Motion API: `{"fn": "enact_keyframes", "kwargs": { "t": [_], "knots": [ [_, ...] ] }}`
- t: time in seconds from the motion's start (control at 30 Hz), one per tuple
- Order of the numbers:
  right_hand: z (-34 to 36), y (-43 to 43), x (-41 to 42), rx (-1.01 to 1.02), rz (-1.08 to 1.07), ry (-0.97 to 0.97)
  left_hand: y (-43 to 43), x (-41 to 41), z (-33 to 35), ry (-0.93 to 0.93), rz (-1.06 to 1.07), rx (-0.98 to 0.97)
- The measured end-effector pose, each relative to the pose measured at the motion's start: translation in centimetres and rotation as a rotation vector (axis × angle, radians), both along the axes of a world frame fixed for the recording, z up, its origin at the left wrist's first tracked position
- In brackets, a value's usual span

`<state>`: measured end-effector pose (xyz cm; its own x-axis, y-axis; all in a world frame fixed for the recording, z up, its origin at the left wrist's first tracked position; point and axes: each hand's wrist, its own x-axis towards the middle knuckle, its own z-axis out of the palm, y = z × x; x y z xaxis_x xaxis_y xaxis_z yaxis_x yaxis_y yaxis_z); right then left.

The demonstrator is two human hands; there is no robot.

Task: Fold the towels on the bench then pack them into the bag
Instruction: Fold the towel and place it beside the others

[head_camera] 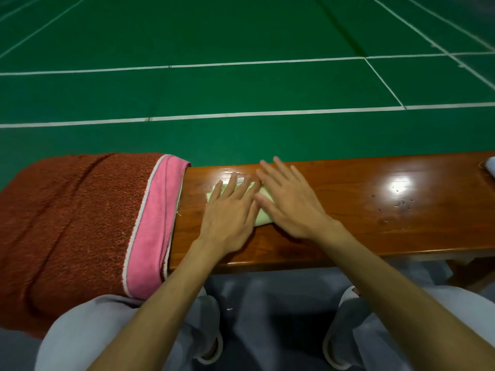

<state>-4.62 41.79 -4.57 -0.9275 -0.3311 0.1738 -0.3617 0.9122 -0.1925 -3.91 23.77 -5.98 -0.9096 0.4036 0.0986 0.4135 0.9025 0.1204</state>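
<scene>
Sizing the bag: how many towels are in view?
3: red towel draped left, pink towel beside it, green towel under left hand and right hand. Pale item far right, maybe another.

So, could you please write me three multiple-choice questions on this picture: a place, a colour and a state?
1. Where is the pink towel? A. draped over the bench, left of both hands. B. in a bag. C. right of both hands.
2. What colour is the small towel under the hands? A. black. B. light green. C. orange.
3. How do the left hand and right hand lie? A. in fists. B. lifted clear. C. flat on the small towel, fingers straight.
Answers: 1 A, it hangs over the bench's left part; 2 B, pale green shows between the hands; 3 C, both press it flat.
</scene>
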Motion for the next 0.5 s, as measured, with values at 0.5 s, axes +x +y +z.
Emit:
{"fn": "enact_keyframes", "kwargs": {
  "t": [0.5],
  "knots": [
    [0.2,0.5,0.9,-0.021,-0.403,-0.186,-4.0,1.2,1.5,-0.044,0.63,0.095]
  ]
}}
